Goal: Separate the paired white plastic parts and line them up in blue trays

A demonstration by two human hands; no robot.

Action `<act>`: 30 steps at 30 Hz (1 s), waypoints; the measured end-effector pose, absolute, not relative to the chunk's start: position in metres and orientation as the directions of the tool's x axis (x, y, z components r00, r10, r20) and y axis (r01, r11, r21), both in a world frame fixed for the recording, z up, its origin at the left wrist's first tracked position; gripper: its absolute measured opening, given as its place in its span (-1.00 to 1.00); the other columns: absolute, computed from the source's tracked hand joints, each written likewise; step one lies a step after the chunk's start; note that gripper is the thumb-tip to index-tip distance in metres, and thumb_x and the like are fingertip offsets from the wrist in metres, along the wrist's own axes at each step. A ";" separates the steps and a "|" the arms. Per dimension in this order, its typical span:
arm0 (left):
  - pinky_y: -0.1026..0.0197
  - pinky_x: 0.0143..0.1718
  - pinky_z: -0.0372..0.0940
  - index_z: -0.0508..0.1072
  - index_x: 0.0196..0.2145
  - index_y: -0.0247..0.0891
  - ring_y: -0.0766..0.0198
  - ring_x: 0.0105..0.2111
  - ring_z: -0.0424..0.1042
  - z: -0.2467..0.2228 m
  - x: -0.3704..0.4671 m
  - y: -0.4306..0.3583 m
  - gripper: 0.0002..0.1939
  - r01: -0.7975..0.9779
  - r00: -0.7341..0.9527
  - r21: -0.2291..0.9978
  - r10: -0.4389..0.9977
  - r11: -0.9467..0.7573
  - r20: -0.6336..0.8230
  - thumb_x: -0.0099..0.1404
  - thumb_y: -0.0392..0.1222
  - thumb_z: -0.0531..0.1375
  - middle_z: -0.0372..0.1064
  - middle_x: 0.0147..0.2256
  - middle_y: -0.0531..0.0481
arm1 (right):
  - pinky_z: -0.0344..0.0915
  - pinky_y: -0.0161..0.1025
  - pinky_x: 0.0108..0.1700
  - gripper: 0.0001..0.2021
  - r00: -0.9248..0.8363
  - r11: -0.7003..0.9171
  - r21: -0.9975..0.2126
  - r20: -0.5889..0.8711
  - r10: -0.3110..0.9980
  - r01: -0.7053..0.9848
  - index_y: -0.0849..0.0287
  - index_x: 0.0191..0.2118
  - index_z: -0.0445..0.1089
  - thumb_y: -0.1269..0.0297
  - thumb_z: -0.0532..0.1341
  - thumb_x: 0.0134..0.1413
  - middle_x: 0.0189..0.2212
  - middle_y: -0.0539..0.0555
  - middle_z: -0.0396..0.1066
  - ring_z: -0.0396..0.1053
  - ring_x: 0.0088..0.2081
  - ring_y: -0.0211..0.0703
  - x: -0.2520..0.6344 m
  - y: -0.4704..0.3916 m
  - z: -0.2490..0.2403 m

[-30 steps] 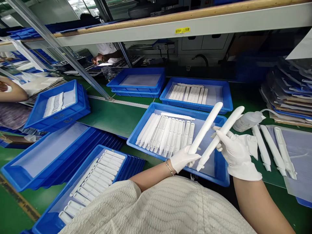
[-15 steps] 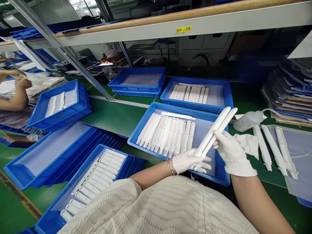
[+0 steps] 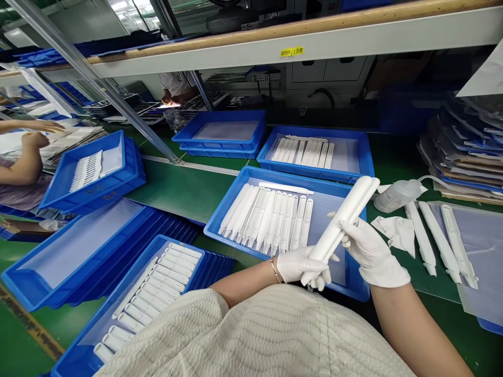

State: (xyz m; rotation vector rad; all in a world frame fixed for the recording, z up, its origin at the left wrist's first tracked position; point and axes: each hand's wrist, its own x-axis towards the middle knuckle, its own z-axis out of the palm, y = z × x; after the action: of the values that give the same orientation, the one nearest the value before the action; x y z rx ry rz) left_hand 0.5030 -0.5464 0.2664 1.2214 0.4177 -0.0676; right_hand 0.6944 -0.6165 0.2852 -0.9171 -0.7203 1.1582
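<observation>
Two long white plastic strips (image 3: 346, 212), with rounded ends, lie side by side, tilted up to the right in front of me. My left hand (image 3: 304, 266), in a white glove, is closed around their lower end. Higher up, my right hand (image 3: 365, 243), also gloved, grips them by the right edge, thumb on the near face. Beneath the strips stands a blue tray (image 3: 220, 214), where a row of white plastic pieces (image 3: 277, 214) lies on a pale liner. One more piece (image 3: 286, 187) lies across the row's far end.
At right are a squeeze bottle (image 3: 398, 195), a crumpled white cloth (image 3: 396, 233) and 3 loose strips (image 3: 448, 243). Blue trays stand behind and at left, including a filled one (image 3: 196, 250). A metal post (image 3: 118, 104) slants at left; a co-worker's arm (image 3: 23, 165) shows beyond.
The two strips have come together and turned to show broader faces, where before they were slightly apart and edge-on. Both hands still hold them. The co-worker's hand at left has stretched out.
</observation>
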 end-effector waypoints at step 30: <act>0.34 -0.59 0.33 0.29 -0.07 -0.23 0.35 -0.61 0.44 0.268 0.516 -0.548 -0.44 0.331 0.863 0.881 0.268 0.339 -0.428 0.11 -0.02 0.45 0.43 -0.49 0.10 | 0.01 -0.38 -0.69 -0.47 0.245 0.069 -0.939 -0.017 0.969 -0.336 0.16 -0.10 0.52 -0.15 0.47 -0.08 -0.40 0.05 0.47 0.11 -0.64 -0.41 0.696 -0.594 0.253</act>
State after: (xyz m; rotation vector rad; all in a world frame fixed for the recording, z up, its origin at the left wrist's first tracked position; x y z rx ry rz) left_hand 0.5162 -0.5478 0.2677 1.2438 0.5642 -0.0440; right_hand 0.6959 -0.5938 0.2532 -1.0395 -0.7899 1.1553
